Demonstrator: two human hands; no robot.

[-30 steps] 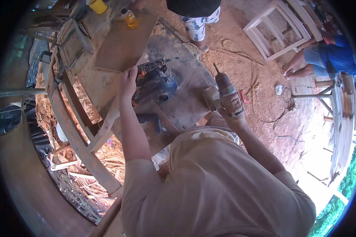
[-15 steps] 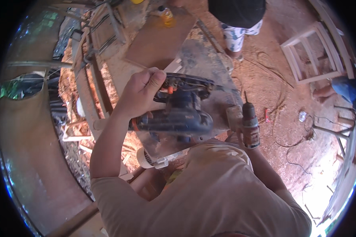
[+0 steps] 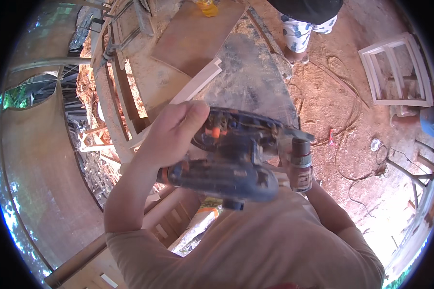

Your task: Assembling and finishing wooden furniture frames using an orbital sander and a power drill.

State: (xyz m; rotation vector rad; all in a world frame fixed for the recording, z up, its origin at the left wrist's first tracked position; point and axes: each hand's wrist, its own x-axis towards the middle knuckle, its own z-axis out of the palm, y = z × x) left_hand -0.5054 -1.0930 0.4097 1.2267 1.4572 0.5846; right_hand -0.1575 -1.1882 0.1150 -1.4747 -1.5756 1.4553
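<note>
My left hand [image 3: 178, 127] is closed round the handle of a dark blue and black power tool [image 3: 222, 178]. The tool has a flat plate on its far side and an orange part near my thumb; blur hides its exact kind. A narrow grey piece juts from its right end. Just to the right, upright in front of my body, is a power drill [image 3: 301, 168] with a black chuck and a dark red body. My right hand [image 3: 282, 177] is closed round it, mostly hidden behind the two tools.
Beyond my hands stands a dusty worktable [image 3: 246, 72] bearing a brown board [image 3: 197, 38], a pale wood strip [image 3: 197, 79] and a yellow bottle [image 3: 207, 7]. Another person [image 3: 299, 33] stands at the far side. A wooden frame [image 3: 395, 72] and cables [image 3: 342, 159] are on the right.
The power tool in my left hand has come nearer my body and slightly right. The drill has tipped, and its bit no longer shows. My view has shifted, uncovering more of the wood strip.
</note>
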